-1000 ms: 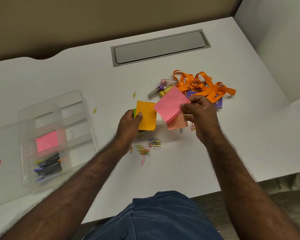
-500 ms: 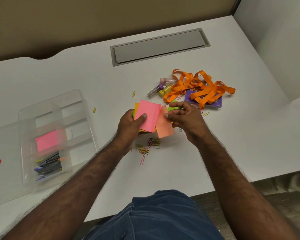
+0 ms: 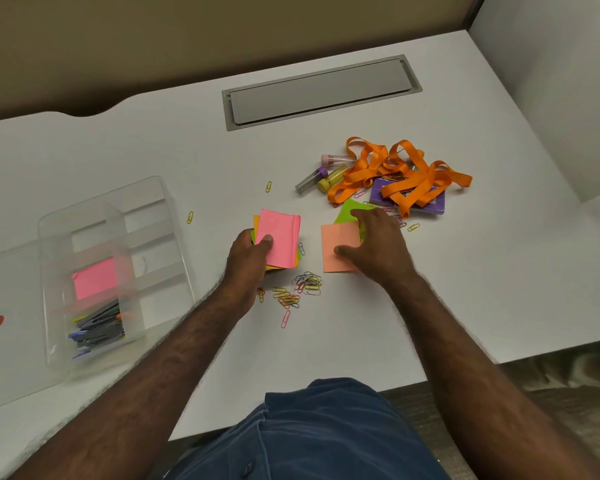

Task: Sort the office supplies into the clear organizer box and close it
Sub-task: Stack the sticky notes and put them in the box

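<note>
My left hand [image 3: 252, 256] grips a stack of sticky notes [image 3: 280, 237], pink on top with orange and green edges showing beneath, thumb pressed on the pink sheet. My right hand [image 3: 378, 249] holds a salmon sticky note [image 3: 338, 242] low over the desk, thumb on its face, with its fingers over a green sticky note [image 3: 347, 212]. The clear organizer box [image 3: 168, 216] stands open at the left, holding pink sticky notes [image 3: 94, 277] and several pens [image 3: 97, 329]. A pile of coloured paper clips [image 3: 300, 289] lies between my wrists.
Tangled orange lanyards [image 3: 395, 174] cover a purple box [image 3: 378, 195] at the back right, beside three small tubes [image 3: 310, 180]. Loose clips [image 3: 268, 186] lie on the white desk. The box's clear lid [image 3: 4, 282] lies flat at far left. A grey cable hatch [image 3: 321, 91] sits behind.
The pink notes passed from my right hand onto the stack in my left. My right hand then pulled away to the right with the salmon note, down over the green one.
</note>
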The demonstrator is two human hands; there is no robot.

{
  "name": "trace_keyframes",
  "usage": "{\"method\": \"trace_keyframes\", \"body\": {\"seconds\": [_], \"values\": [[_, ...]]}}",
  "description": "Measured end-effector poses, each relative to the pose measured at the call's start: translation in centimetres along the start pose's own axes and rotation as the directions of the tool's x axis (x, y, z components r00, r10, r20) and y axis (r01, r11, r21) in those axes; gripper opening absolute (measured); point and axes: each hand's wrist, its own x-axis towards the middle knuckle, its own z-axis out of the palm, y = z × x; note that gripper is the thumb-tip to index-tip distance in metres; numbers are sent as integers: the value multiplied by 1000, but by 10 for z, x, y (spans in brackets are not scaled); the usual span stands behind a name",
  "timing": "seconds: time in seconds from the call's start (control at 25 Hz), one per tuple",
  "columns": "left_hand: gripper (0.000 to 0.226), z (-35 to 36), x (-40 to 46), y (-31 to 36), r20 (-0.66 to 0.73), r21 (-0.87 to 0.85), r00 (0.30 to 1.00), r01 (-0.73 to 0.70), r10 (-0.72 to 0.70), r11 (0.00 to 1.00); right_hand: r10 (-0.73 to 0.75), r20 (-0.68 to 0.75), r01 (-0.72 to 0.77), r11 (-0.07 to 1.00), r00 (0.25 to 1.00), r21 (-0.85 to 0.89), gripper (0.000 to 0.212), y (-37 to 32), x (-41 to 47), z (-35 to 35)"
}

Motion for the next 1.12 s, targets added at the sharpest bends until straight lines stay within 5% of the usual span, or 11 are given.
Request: {"method": "trace_keyframes", "body": {"seconds": [0.12, 0.28, 0.44, 0.6, 0.76, 0.88, 1.12], "values": [[34, 2, -1, -2, 21, 12, 1000, -8, 8, 1000, -74, 99, 96, 966, 992, -239, 97, -7, 3, 2], [34, 2, -3, -2, 47, 20, 999, -8, 7, 1000, 13, 119, 20, 962, 993, -272, 80, -15, 7, -3], [31, 1, -3, -2, 69, 55, 997, -35, 32, 998, 38, 115, -37, 999, 993, -5, 27, -15, 9, -17], [28, 1, -3, -1, 77, 59, 997, -30, 26, 998, 22, 177, -83, 934, 984, 347, 13, -10, 4, -44], [32, 4, -6, 2, 97, 48, 995, -6, 2, 999, 0, 233, -160, 727, 972, 668, 13, -15, -5, -72], [30, 9, -12, 6, 130, 7, 992, -6, 5, 1000, -35, 219, -140, 669, 975, 730, 15, -26, -7, -73], [33, 20, -23, 14, 186, -10, 981, -48, 49, 999, 23, 80, -71, 735, 997, 674, 20, -55, -18, -37]]}}
